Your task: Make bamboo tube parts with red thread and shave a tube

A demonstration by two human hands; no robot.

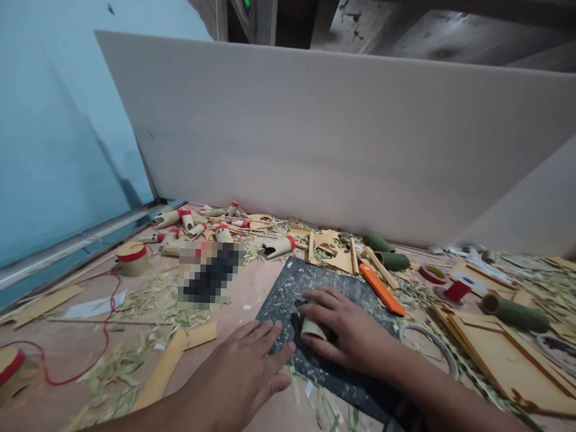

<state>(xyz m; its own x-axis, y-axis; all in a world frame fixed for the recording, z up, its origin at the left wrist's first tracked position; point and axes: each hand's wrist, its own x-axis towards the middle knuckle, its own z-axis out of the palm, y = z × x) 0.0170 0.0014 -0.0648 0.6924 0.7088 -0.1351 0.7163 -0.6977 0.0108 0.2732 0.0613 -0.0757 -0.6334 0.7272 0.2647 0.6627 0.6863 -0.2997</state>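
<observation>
My right hand point(338, 326) curls its fingers over a short pale bamboo tube point(313, 330), which lies on a dark, scuffed board point(342, 383). One open end of the tube faces me; the rest is hidden under the hand. At the board's left edge, my left hand point(253, 361) lies flat with fingers stretched out, holding nothing. An orange utility knife point(381, 289) rests across the board's far right side. Close to my right forearm is a roll of clear tape point(429, 349).
Bamboo shavings point(119, 371) litter the table. Several red-banded bamboo pieces point(278, 246) lie at the back left, where a red cord point(107, 335) trails. To the right are green bamboo tubes point(515, 313), a red spool point(457, 288) and a wooden frame point(511, 359). A white panel point(320, 141) stands behind.
</observation>
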